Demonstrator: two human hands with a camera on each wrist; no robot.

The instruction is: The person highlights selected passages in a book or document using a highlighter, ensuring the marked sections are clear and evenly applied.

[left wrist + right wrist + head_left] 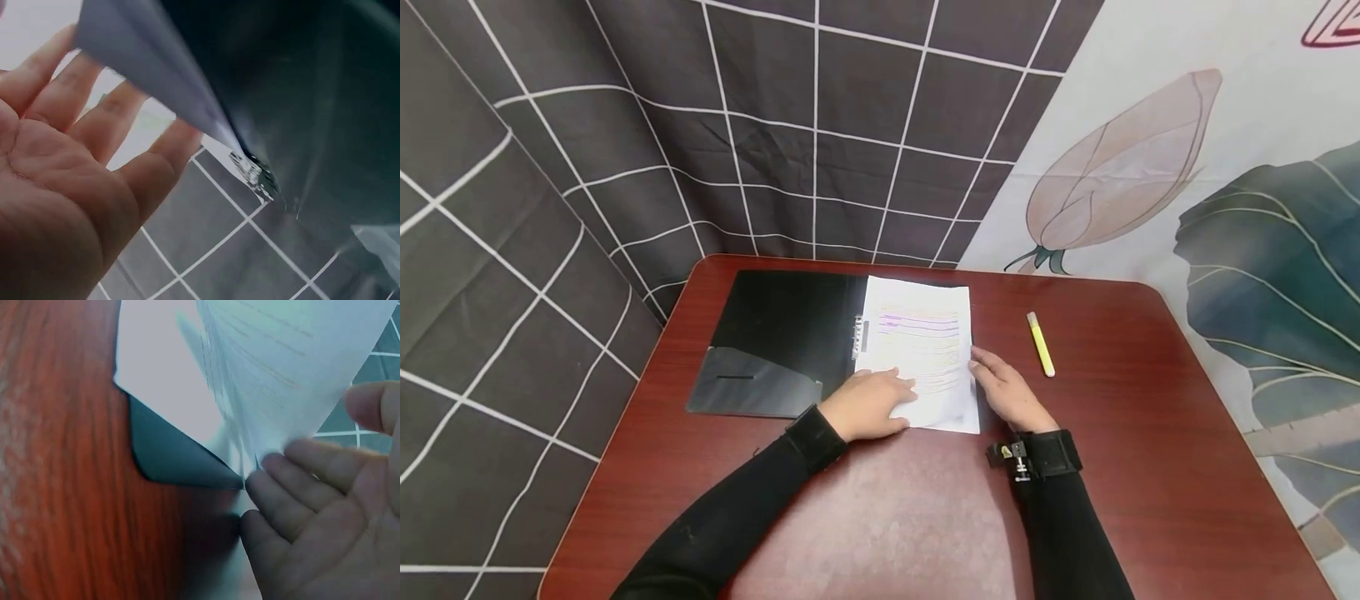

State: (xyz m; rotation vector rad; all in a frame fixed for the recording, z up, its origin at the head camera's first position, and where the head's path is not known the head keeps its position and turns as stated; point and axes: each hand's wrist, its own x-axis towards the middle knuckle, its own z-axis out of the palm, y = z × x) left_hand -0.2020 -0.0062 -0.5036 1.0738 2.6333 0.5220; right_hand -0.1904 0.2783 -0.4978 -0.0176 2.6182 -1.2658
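A black ring binder (797,317) lies opened out on the table, with white printed sheets (921,350) on its right half. Purple and yellow highlighting marks the top sheet's text. My left hand (867,406) rests on the lower left part of the sheets, fingers extended and spread. At their right edge, my right hand (1011,394) touches the paper with its fingertips. In the right wrist view, the sheets bow up beside the loosely bent fingers (275,494), with the thumb standing apart. Metal rings (857,337) show at the binder's spine.
A yellow highlighter (1041,343) lies on the reddish-brown table (1120,433), right of the binder. The binder's left cover has a clear pocket (752,383). Dark checked cloth (760,150) hangs behind and to the left, a floral one (1120,183) to the right.
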